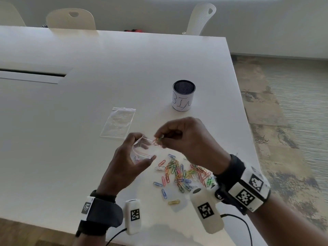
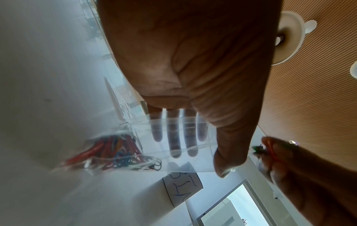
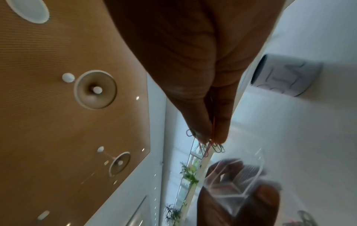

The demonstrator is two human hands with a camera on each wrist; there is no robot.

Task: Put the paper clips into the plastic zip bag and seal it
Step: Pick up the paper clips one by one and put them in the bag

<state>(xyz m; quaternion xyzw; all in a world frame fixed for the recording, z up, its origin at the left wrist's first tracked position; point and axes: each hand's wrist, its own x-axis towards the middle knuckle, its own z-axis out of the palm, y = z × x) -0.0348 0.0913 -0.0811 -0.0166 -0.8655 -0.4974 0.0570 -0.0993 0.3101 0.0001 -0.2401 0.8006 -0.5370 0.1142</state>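
My left hand point(image 1: 132, 157) holds a small clear zip bag point(image 1: 142, 150) above the table with its mouth spread open, thumb on one side and fingers behind. The left wrist view shows that zip bag point(image 2: 173, 146) with several coloured clips point(image 2: 115, 151) lying in its bottom. My right hand point(image 1: 179, 137) pinches a small bunch of paper clips point(image 1: 157, 140) right at the bag's mouth; the same pinched clips point(image 3: 211, 146) hang from thumb and fingertips just above the open bag point(image 3: 237, 183). A loose pile of coloured paper clips point(image 1: 182, 174) lies on the white table under my right wrist.
A second, flat zip bag point(image 1: 119, 123) lies on the table point(image 1: 71, 139) to the left behind my hands. A mesh cup wrapped in paper marked "BIN" point(image 1: 183, 95) stands farther back. The table's right edge point(image 1: 248, 125) runs close by the pile. White chairs point(image 1: 71, 20) stand beyond.
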